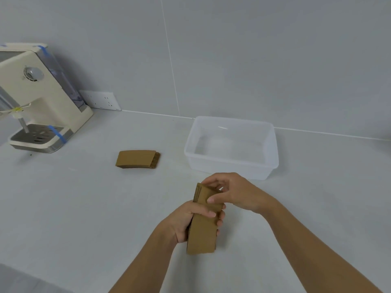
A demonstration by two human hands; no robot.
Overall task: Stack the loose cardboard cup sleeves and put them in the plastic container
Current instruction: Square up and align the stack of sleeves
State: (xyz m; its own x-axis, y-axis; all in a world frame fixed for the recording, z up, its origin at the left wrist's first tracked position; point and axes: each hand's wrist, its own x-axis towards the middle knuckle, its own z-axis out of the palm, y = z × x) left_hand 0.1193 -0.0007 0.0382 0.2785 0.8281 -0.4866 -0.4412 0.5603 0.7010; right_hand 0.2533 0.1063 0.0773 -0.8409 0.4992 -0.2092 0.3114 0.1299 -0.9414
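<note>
A stack of flat brown cardboard cup sleeves (pixel 202 235) stands on end above the counter, low in the middle of the view. My left hand (pixel 186 223) wraps around the stack's middle. My right hand (pixel 230 192) pinches the stack's top end between thumb and fingers. A second small pile of sleeves (pixel 137 159) lies flat on the counter to the left, apart from both hands. The clear plastic container (pixel 231 173) sits just beyond my right hand, with nothing inside it.
A cream coffee machine (pixel 40 98) with blue tape strips stands at the far left against the wall. A wall socket (pixel 101 100) sits behind it. The grey counter meets the wall just behind the container.
</note>
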